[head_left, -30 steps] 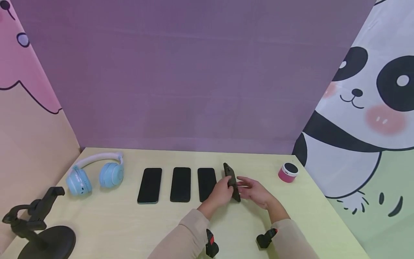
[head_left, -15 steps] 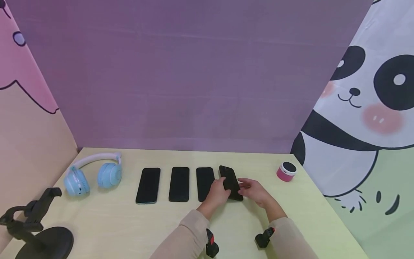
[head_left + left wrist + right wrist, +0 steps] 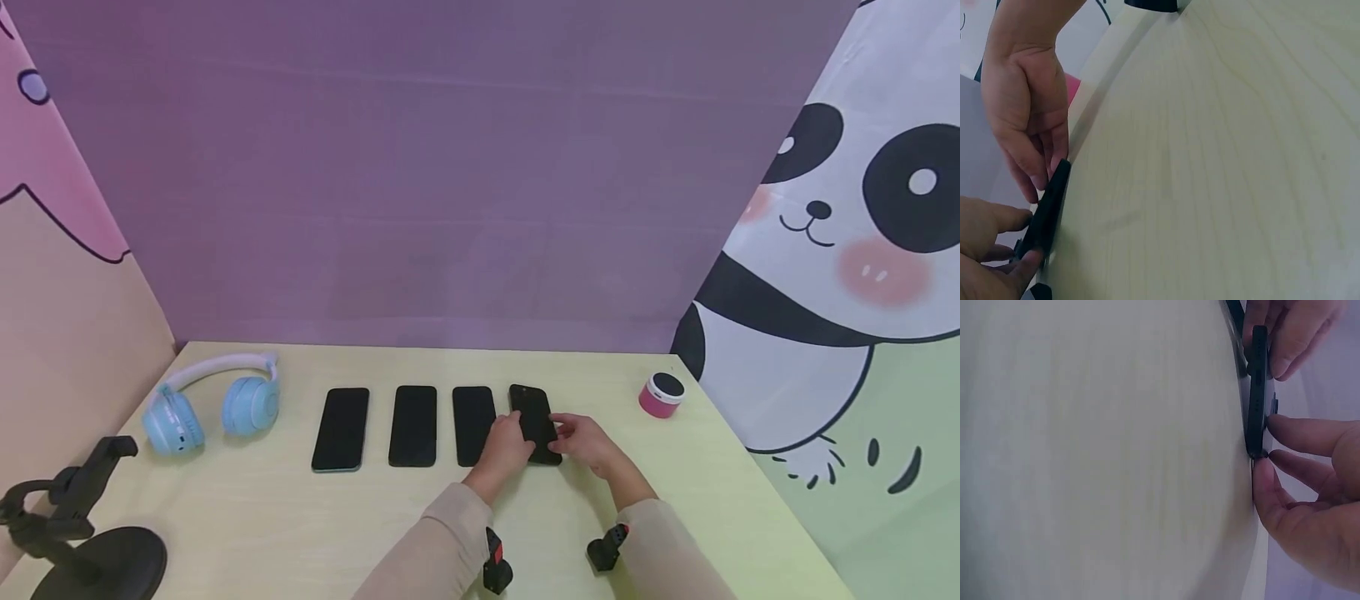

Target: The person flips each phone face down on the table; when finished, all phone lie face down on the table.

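Note:
In the head view a black smartphone (image 3: 534,421), fourth in a row, lies nearly flat and slightly turned, with a camera bump on its upper face. My left hand (image 3: 506,450) grips its left long edge. My right hand (image 3: 588,442) holds the opposite edge with its thumb and fingertips. Seen edge-on in the right wrist view, the smartphone (image 3: 1258,387) is close over the table between both hands. Three more black smartphones lie to the left: one partly behind my left hand (image 3: 472,423), a middle one (image 3: 412,425) and a leftmost one (image 3: 341,429).
Light blue headphones (image 3: 251,406) lie at the table's back left, and a black phone stand (image 3: 97,558) is at the front left. A pink and white round jar-like object (image 3: 661,395) sits back right. A purple backdrop (image 3: 420,183) closes off the rear.
The smartphone between my hands has turned from standing on edge to nearly flat on the table. My right fingertips have settled at its right edge. The view has shifted slightly.

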The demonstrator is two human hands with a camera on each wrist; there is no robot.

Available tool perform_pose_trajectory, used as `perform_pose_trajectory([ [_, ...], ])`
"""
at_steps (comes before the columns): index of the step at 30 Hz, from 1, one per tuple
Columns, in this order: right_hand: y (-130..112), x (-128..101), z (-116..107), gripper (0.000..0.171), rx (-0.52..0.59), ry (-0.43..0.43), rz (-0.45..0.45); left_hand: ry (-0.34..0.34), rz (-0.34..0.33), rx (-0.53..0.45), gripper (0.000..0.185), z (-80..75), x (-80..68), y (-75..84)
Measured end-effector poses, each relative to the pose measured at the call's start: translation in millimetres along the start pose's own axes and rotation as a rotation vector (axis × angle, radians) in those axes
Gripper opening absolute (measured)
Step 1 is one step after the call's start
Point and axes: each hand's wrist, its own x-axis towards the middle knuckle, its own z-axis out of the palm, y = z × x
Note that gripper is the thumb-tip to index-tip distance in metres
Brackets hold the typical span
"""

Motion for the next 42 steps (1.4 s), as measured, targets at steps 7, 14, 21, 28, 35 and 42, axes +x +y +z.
perform_pose_trajectory([
  [7,-2.7,-0.7,-1.4,0.056,-0.032,0.001,0.007,0.058,-0.004,0.001,0.051,6.5,0.8,-1.0],
  [14,-1.3,-1.0,-3.4,0.057,-0.046,0.01,0.023,0.038,0.006,0.008,0.048,8.5,3.3,-1.5],
  [21,-2.6,-1.0,-3.7,0.057,-0.056,0.011,0.035,0.006,-0.012,0.046,0.047,5.7,3.7,2.0],
  [28,-3.6,-1.6,-3.1,0.057,-0.086,0.007,0.018,-0.027,-0.028,0.079,0.047,5.2,4.7,0.6],
  [35,-9.7,-3.8,-4.9,0.056,-0.132,0.035,0.045,-0.038,0.022,0.027,0.054,-9.5,4.7,-9.4],
  [42,-29.0,-8.5,0.9,0.051,-0.077,0.065,-0.04,0.02,0.097,-0.097,0.058,-37.8,-1.3,-29.8],
])
